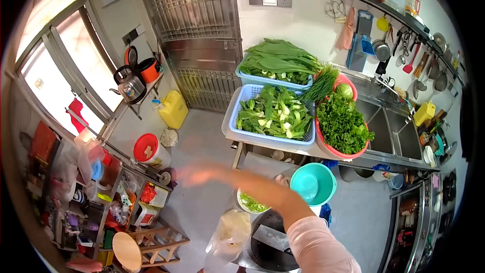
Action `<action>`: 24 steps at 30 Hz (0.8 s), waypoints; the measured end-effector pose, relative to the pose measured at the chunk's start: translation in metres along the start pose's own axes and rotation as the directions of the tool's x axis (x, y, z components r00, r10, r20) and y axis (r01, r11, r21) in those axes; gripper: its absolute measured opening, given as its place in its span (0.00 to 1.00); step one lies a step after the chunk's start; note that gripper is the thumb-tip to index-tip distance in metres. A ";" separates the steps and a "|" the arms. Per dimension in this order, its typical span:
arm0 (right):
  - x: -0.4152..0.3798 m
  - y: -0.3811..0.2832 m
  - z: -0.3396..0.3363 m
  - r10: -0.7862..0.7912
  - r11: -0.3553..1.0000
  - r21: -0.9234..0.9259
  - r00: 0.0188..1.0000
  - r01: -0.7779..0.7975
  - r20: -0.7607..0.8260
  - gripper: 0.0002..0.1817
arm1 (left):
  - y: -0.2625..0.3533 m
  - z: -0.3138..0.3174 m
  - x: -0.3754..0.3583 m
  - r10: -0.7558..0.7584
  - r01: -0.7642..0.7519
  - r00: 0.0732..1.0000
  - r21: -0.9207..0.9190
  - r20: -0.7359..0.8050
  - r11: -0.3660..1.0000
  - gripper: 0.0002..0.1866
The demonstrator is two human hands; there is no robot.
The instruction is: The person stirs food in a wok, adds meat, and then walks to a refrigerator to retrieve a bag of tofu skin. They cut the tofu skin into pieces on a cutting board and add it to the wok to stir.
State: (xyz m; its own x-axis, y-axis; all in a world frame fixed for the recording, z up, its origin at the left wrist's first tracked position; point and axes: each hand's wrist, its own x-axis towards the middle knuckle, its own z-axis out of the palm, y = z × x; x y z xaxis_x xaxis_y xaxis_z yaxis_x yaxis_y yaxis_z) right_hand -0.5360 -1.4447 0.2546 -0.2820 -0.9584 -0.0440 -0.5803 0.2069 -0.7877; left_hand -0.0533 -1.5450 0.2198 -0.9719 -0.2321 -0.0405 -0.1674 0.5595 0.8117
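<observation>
My right arm reaches across from the lower right, and my right hand (202, 173) is out over the grey floor to the left, smeared by motion, so its fingers cannot be made out. Beneath the forearm sits a white bowl of chopped greens (251, 203). A cleaver (272, 237) with a wide grey blade lies on a dark round surface (262, 260). Left of it is a clear plastic bag (230, 232) with something pale inside. A turquoise basin (313, 184) stands just beyond my forearm. My left hand is not visible.
Blue baskets of leafy greens (275, 111) and a red basin of lettuce (346, 124) fill the counter beside the steel sink (404, 131). A wooden stool (129, 250), cluttered shelves (106, 207), a red-rimmed bucket (159, 159) and a yellow jerrycan (173, 108) stand left.
</observation>
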 end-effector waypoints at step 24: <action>-0.186 -0.126 0.179 0.608 -0.147 0.820 0.705 0.553 -0.366 0.31 | 0.004 0.015 0.071 0.411 -0.438 0.866 0.037 0.285 0.898 0.08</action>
State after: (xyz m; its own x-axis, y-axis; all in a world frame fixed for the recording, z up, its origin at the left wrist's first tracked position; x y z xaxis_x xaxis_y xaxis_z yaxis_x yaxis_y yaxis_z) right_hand -0.2738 -1.3277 0.2527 -0.8309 -0.4778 -0.2851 0.5563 -0.7214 -0.4124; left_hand -0.1250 -1.5477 0.2112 -0.9577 0.2555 0.1325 0.2694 0.6337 0.7251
